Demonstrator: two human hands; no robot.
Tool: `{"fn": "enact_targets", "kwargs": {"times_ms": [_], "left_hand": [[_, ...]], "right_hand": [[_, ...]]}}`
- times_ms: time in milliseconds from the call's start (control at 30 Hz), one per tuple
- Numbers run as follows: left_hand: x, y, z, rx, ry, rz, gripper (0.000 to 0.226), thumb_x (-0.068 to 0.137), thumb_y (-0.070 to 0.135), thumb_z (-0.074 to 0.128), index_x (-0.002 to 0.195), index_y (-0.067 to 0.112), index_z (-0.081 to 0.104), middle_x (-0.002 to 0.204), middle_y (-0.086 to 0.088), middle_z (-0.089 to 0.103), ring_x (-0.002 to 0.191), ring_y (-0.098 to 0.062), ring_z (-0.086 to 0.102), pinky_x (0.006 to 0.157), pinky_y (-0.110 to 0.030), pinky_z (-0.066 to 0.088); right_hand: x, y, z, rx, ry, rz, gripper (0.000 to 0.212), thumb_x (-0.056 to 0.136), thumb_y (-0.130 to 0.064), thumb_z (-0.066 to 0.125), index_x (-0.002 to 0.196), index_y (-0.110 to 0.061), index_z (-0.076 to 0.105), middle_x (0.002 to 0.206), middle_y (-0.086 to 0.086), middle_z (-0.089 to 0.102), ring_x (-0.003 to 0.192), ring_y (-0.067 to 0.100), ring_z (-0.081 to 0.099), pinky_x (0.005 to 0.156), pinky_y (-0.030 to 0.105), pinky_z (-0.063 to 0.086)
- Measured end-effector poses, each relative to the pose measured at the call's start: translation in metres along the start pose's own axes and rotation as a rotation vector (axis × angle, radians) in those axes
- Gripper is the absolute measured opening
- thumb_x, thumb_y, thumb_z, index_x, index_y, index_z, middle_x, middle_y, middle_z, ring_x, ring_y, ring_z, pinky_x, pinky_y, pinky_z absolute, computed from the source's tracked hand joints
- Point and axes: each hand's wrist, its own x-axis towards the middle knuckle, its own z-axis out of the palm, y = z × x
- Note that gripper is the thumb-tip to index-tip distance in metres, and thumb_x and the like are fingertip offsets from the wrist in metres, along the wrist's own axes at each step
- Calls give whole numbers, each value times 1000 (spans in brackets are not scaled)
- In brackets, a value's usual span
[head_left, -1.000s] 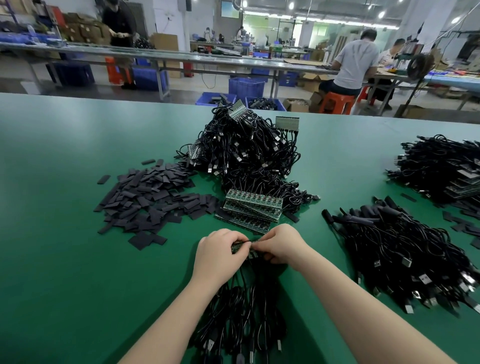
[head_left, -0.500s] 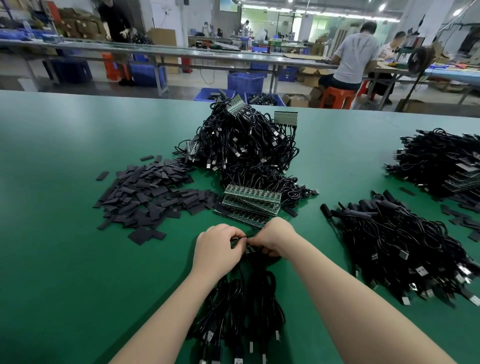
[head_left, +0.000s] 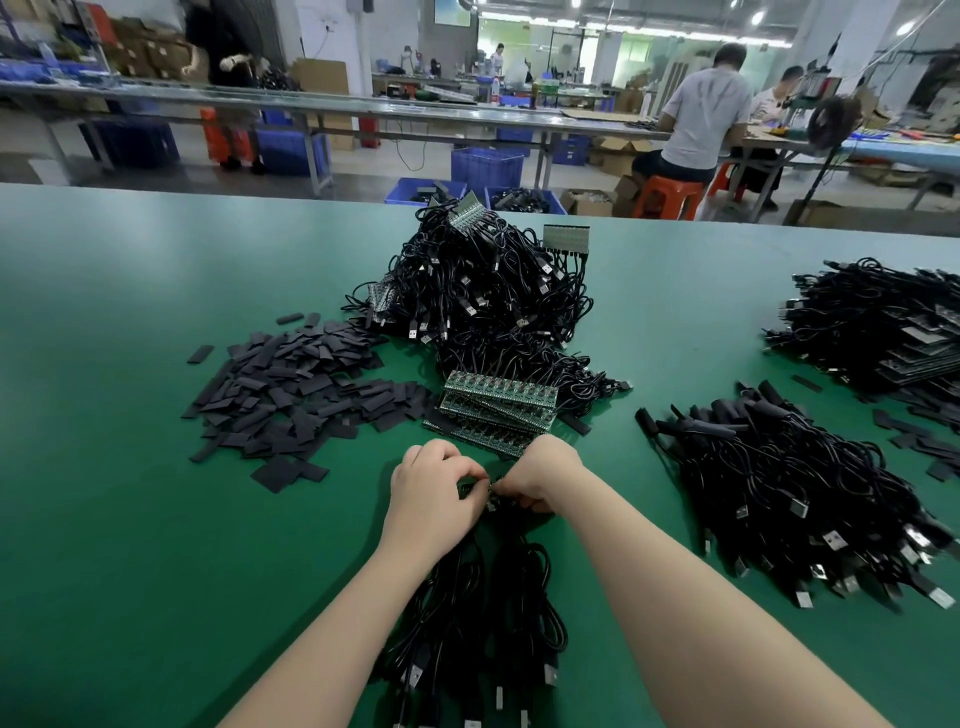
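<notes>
Both hands are meeting at lower centre: left hand (head_left: 434, 486) and right hand (head_left: 545, 470), knuckles up, are pinching a small board (head_left: 480, 488) wired to black cables (head_left: 483, 623).

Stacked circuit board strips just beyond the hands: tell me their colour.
Green circuit board strips, dotted with small components; head view shows it best.

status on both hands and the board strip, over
Left hand and right hand both pinching the board strip. Its cables trail toward the person. Stack of boards just beyond the hands.
</notes>
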Motion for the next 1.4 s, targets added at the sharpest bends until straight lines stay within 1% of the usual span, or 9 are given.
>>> {"fn": "enact_targets", "kwargs": {"times_ms": [167,300,500,633,800,867,1067,1233,1400], "left_hand": [[1,2,-3,-8,-51,-16,11,86,39,63,91,38,72,95,19,57,97,-9,46,81,-27,32],[1,2,-5,-23,-64,-15,14,86,41,59,91,38,72,96,21,61,98,-7,50,84,-27,37],[1,2,-5,-71,-2,18,30,94,48,49,110,31,69,109,14,61,106,-9,48,90,-30,41],[4,7,-21,-419,162,-111,66,90,68,24,126,26,58,129,8,57,124,-9,44,107,-34,35],[25,-11,-63,-557,557,-236,36,100,36,32,120,23,58,117,10,56,118,-11,49,104,-35,38],[37,-27,-79,-438,591,-285,28,97,29,42,116,21,61,115,4,59,116,-19,50,103,-43,40],[58,-73,-93,252,185,-367,44,90,25,58,133,22,56,130,-9,56,120,-36,46,96,-47,42],[74,-88,-87,666,-214,-314,42,97,41,48,135,23,51,132,-5,54,119,-30,50,92,-40,45],[84,-91,-85,721,-222,-245,31,101,36,46,125,22,60,118,-4,61,106,-27,59,82,-37,49]], "right_hand": [[-9,15,5,224,60,-80,18,86,-28,68,86,-11,72,74,4,65,69,21,58,77,34,58],[-32,30,3,733,278,-118,9,98,-27,57,96,-18,58,83,4,67,63,16,70,70,40,62],[-83,20,-21,722,796,-595,16,96,-27,63,86,-35,54,81,-19,64,70,3,59,59,12,43],[-101,-3,-27,920,689,-790,20,96,-21,63,85,-37,57,84,-12,68,74,8,67,69,18,53],[-78,-7,-14,1406,375,-529,3,98,-11,58,101,-12,56,92,7,67,80,16,74,71,23,59],[-61,4,3,1203,338,-431,5,96,-13,62,98,-14,58,91,6,70,82,15,72,69,23,57],[-36,44,45,587,418,-475,16,87,-30,74,89,-35,59,77,-17,70,75,0,64,70,21,52],[-30,46,50,446,402,-501,20,83,-41,76,81,-48,58,78,-22,69,79,-6,62,70,18,49],[-27,49,51,444,419,-529,20,83,-41,76,76,-46,58,77,-21,68,77,-5,61,66,16,47]]}}
